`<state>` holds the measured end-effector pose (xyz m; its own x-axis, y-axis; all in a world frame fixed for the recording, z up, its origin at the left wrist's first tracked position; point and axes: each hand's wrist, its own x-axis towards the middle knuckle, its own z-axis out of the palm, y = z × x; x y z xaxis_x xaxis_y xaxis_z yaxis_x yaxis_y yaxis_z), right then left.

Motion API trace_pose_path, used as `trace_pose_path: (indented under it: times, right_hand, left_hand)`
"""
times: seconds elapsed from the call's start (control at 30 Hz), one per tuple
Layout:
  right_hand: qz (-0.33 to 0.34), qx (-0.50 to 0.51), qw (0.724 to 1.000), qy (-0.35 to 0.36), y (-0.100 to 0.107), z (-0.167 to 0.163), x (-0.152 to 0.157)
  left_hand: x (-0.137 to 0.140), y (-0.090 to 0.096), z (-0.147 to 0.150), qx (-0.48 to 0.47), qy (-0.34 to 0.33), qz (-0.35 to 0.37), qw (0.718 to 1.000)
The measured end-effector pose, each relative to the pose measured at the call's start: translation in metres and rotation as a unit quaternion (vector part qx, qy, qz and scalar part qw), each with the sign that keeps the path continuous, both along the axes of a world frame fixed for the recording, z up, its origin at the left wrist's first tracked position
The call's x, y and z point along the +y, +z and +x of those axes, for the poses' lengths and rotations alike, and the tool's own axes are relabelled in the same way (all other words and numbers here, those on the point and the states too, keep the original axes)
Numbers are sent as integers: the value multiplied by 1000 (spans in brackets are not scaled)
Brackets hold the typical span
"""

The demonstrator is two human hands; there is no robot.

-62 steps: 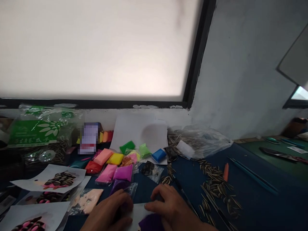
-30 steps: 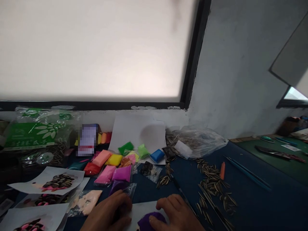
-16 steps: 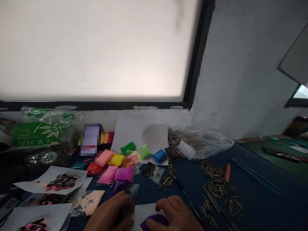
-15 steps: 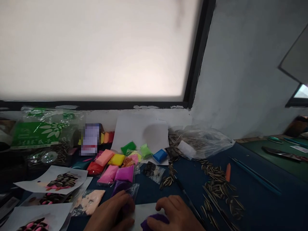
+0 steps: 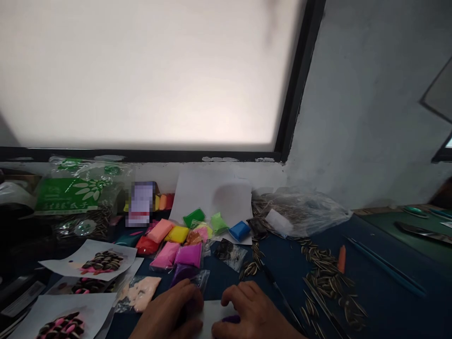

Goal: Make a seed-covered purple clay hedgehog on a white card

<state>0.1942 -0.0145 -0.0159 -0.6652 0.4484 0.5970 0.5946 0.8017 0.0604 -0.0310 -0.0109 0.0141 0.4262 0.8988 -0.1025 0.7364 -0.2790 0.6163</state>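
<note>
A lump of purple clay (image 5: 231, 319) lies on white paper (image 5: 212, 308) at the bottom edge. My right hand (image 5: 252, 310) curls over the clay, its thumb and fingers against it, covering most of it. Across the paper's left side, my left hand (image 5: 173, 308) has its fingers bent in toward the thumb; whatever they hold is hidden. Just beyond the left fingertips sits a purple clay packet (image 5: 183, 273). An opened packet of pale peach clay (image 5: 143, 292) is left of that hand.
Colourful clay packets, one magenta (image 5: 189, 255), spread beyond my hands. Striped sunflower seeds (image 5: 325, 268), tweezers (image 5: 321, 303) and a dark pen (image 5: 278, 292) lie to the right. Printed pictures (image 5: 88, 259) and a green seed bag (image 5: 67, 195) are left; a clear bag (image 5: 310, 212) stands by the wall.
The whole view has shifted, so things appear slightly further right. Less of the purple clay shows under my right hand. Both hands keep nearly the same pose.
</note>
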Motion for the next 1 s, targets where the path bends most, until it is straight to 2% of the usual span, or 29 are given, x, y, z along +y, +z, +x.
trace_pose_path:
  times: [0.2,0.23,0.4,0.47,0.53,0.63,0.7,0.8,0.9,1.0]
  right_hand:
    - [-4,15,1000,-16,0,4,-4]
    - [-13,9,999,-28,-5,4,-5]
    - [37,73,992,-94,-41,-4,-5]
    - [51,107,988,-100,-48,-8,-5]
    - [47,87,990,-100,-49,-8,-6]
    - [15,21,995,-96,-40,-4,-7]
    - [15,23,996,-87,-29,3,-7]
    - [21,10,997,-77,-5,17,-9]
    - [-30,-33,995,-87,20,29,-11]
    - [-58,-52,993,-84,37,34,-14]
  left_hand:
    - [1,3,0,9,-11,0,1000]
    - [1,3,0,10,-12,-1,1000]
    - [1,5,0,18,-16,1,1000]
    - [1,6,0,21,-14,-3,1000]
    - [1,6,0,24,-10,-12,1000]
    - [1,4,0,21,-6,-14,1000]
    - [1,1,0,15,-7,-7,1000]
    - [0,-1,0,4,0,1,1000]
    - [0,-1,-1,-1,-2,-5,1000]
    - [0,1,-1,-5,-4,-5,1000]
